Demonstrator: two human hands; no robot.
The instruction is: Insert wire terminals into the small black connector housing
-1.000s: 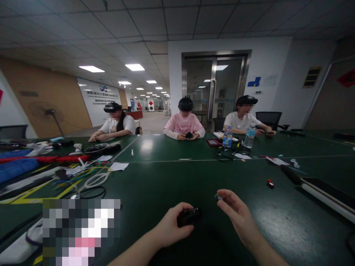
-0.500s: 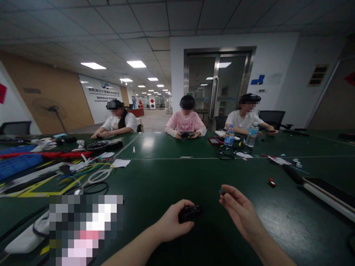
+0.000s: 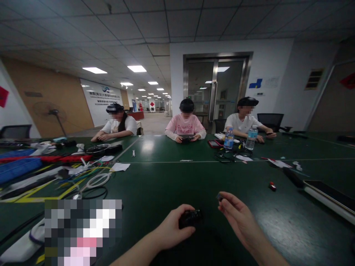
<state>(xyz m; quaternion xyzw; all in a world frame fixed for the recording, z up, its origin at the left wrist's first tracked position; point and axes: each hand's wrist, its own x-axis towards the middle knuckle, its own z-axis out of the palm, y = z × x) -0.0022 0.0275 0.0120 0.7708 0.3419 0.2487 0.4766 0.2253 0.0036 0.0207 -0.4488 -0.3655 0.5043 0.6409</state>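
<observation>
My left hand (image 3: 173,228) is wrapped round a glossy black object (image 3: 190,218), thumb below it and fingers above, over the dark green table (image 3: 149,184). To the right, my right hand (image 3: 235,212) pinches a small dark piece (image 3: 219,197) between thumb and fingertips. A gap separates the piece from the black object. Further right on the table lies a small red and black item (image 3: 272,186). The detail of the black object is too dark to make out.
Coiled cables (image 3: 97,181), a blue tray (image 3: 19,170) and a white power strip (image 3: 22,245) lie at the left. Two bottles (image 3: 229,139) stand at the back right, a white-edged device (image 3: 330,201) at the right. Three people sit across the table.
My right hand has shifted slightly left and down with the small piece, nearer the black object. My left hand keeps its hold and sits slightly lower in view.
</observation>
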